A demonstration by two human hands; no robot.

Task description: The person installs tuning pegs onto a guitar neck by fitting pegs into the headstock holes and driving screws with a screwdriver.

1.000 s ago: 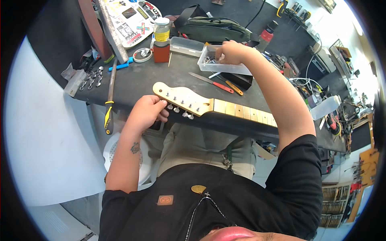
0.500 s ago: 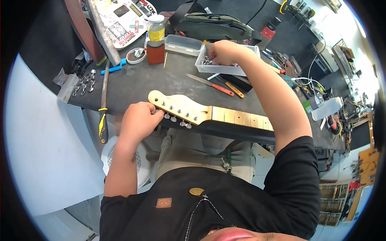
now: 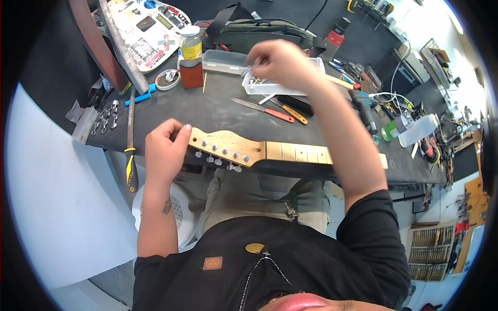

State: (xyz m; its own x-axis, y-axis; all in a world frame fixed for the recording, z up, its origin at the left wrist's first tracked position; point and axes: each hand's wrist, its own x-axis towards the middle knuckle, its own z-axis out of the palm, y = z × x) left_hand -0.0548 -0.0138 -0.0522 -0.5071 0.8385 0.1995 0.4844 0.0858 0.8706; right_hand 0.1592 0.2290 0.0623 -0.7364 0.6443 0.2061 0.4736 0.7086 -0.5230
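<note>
A maple guitar neck (image 3: 306,153) lies along the bench's near edge. Its headstock (image 3: 223,141) points left, with several metal tuners along the lower side. At the headstock's tip, my left hand (image 3: 167,147) is closed, thumb and curled fingers gripping the end. My right hand (image 3: 277,61), blurred by motion, hovers over the left part of a clear plastic box (image 3: 282,89) with small metal parts in it. Its fingers are pinched together; a small greyish thing seems to show at their tips, too smeared to name.
A red-handled knife (image 3: 264,110) and a tool with a yellow-brown handle (image 3: 293,111) lie mid-bench. A lidded jar (image 3: 191,46) stands on a reddish-brown block (image 3: 191,76). Left are a yellow-black-handled file (image 3: 130,166) and loose tuners (image 3: 108,116). A spray bottle (image 3: 420,129) is at right.
My right hand has lifted out of the plastic box and moved left. My left hand has shifted from the tuners' side to the headstock's tip. The whole view has shifted slightly.
</note>
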